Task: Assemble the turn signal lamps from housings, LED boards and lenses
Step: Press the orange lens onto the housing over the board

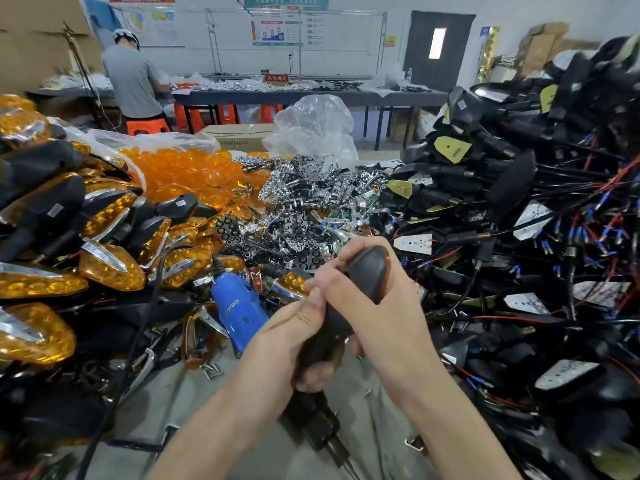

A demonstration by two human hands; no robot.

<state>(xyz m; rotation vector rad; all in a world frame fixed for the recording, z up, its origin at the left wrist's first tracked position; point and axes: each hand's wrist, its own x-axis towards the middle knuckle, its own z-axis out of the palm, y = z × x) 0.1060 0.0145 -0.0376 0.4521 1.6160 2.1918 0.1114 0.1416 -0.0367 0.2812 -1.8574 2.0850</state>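
Nearest to the camera, the two hands meet over one lamp (370, 271) above the grey tabletop (194, 386). The left hand (294, 330) has its fingers curled round the black stem, and the right hand (394, 306) has its fingers wrapped round the black head. A thin amber edge shows on the far side of the head, so the lens seems to be already on the housing, turned away from the view. On the right rises the biggest heap, black housings (519, 202) with red and black wires, many with a white LED board (414, 243) inside. On the left lie the finished lamps (104, 265), amber with chrome trim. Behind them is a pile of loose amber lenses (187, 171), and in the middle a smaller heap of chrome reflectors (311, 202). A blue electric screwdriver (239, 306) lies just left of the hands. I judge that the step in hand is pressing the lens home on this housing. The next move probably calls for one hand to let go, either to take the screwdriver or to put the lamp with the finished ones.
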